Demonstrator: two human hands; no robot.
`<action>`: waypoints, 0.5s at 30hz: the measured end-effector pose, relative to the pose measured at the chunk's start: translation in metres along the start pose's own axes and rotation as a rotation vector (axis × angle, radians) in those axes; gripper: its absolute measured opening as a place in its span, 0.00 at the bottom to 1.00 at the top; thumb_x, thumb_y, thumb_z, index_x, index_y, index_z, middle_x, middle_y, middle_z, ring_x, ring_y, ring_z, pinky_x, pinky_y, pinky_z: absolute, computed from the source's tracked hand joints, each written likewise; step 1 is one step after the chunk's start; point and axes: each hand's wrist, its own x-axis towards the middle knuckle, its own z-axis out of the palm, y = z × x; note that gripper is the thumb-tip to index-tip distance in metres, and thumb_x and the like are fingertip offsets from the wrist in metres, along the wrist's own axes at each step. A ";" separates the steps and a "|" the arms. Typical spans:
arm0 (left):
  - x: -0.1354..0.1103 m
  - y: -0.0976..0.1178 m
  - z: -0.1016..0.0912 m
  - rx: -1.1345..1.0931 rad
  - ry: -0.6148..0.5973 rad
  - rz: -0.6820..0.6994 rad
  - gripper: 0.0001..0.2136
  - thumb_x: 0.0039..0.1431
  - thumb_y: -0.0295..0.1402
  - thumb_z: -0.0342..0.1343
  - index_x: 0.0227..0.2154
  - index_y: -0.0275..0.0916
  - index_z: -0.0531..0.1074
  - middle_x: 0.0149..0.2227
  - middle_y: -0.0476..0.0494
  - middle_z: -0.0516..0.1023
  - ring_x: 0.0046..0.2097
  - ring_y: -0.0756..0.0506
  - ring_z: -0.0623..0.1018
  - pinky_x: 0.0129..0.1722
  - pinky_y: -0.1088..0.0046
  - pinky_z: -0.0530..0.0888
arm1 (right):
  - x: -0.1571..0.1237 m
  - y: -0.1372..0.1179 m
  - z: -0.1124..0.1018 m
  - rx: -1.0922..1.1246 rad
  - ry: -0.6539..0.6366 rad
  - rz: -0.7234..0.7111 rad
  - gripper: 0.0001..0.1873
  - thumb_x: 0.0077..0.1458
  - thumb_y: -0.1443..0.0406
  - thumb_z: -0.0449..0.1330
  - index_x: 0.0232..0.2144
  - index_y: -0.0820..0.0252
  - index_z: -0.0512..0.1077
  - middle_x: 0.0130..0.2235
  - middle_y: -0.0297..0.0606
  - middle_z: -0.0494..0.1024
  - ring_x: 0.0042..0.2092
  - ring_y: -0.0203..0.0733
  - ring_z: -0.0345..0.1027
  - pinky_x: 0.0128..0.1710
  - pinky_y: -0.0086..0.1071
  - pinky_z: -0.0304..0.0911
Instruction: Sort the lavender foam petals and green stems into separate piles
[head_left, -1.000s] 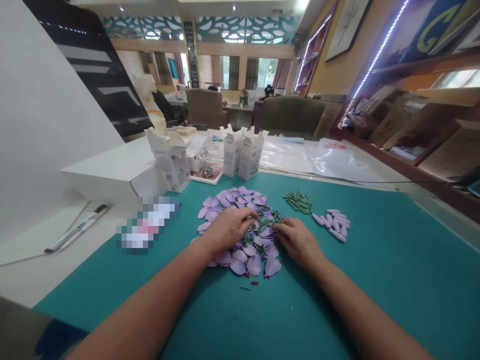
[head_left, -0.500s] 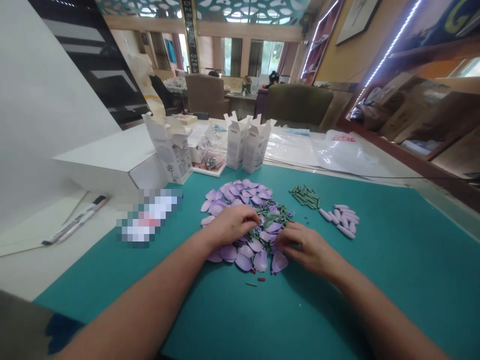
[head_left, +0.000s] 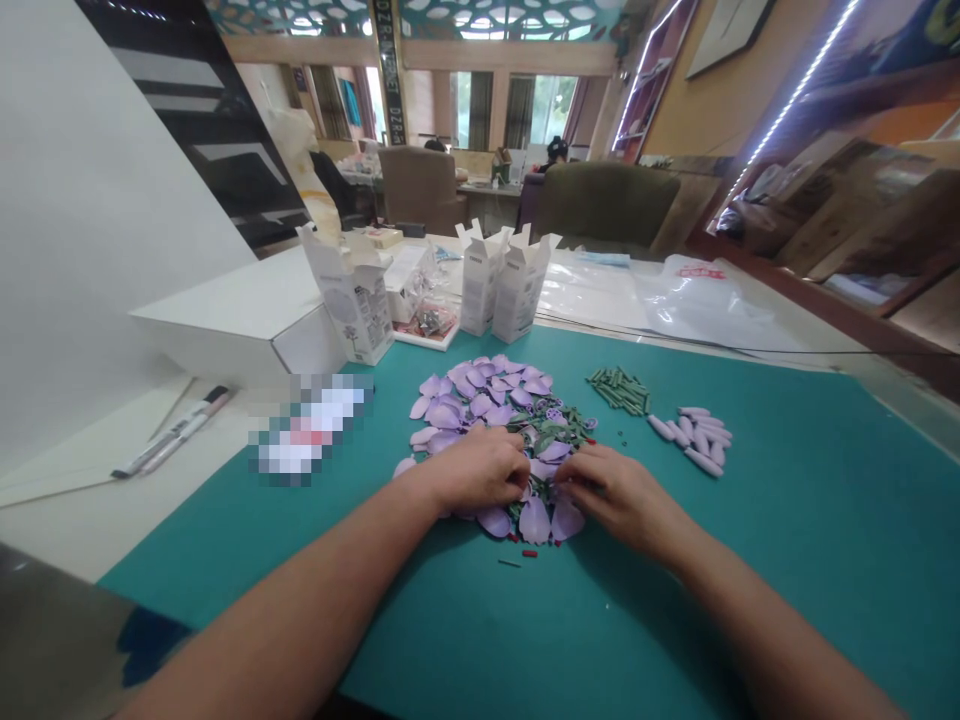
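Observation:
A heap of lilac petal-shaped pieces (head_left: 444, 412) lies on the teal mat (head_left: 465, 650), with small green leafy pieces (head_left: 556, 434) mixed in at its right. Over the heap's near middle, my left hand (head_left: 487, 468) has its fingers curled down among the pieces; whatever they grip is hidden. At the right edge, my right hand (head_left: 615, 490) is closed in a pinch beside the petals, and I cannot make out what is between the fingertips. A red piece (head_left: 530, 553) and a thin dark green pin (head_left: 509, 563) lie in front.
Right of the heap are a pile of green sticks (head_left: 619, 390) and several lilac bud-shaped pieces (head_left: 703, 457). White cartons (head_left: 517, 295) and a small tray (head_left: 427, 340) stand behind. A white box (head_left: 225, 320) and pens (head_left: 176, 435) are at left, plastic bags (head_left: 694, 305) at back right.
My left hand has moved down and toward the near side of the heap, closer to my right hand. My right hand stays near the right edge. The view has shifted slightly.

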 end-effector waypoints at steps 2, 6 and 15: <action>0.000 0.001 -0.002 0.005 0.003 -0.002 0.04 0.56 0.31 0.57 0.30 0.41 0.76 0.38 0.47 0.75 0.43 0.45 0.73 0.40 0.70 0.64 | 0.000 0.000 0.000 0.006 0.041 0.018 0.10 0.61 0.65 0.51 0.31 0.56 0.72 0.30 0.36 0.74 0.35 0.39 0.68 0.36 0.33 0.62; 0.001 0.005 -0.003 0.078 0.043 -0.069 0.04 0.57 0.30 0.57 0.35 0.41 0.75 0.40 0.46 0.76 0.43 0.44 0.73 0.40 0.69 0.65 | 0.000 -0.001 -0.001 0.039 0.105 0.057 0.11 0.62 0.63 0.51 0.31 0.55 0.72 0.31 0.37 0.75 0.35 0.40 0.68 0.34 0.32 0.62; 0.002 0.007 0.003 0.178 0.070 -0.085 0.04 0.59 0.31 0.57 0.36 0.44 0.76 0.40 0.46 0.74 0.42 0.44 0.72 0.40 0.67 0.64 | 0.000 -0.002 -0.003 0.070 0.134 0.064 0.09 0.61 0.64 0.52 0.31 0.55 0.71 0.31 0.35 0.75 0.34 0.38 0.68 0.34 0.31 0.61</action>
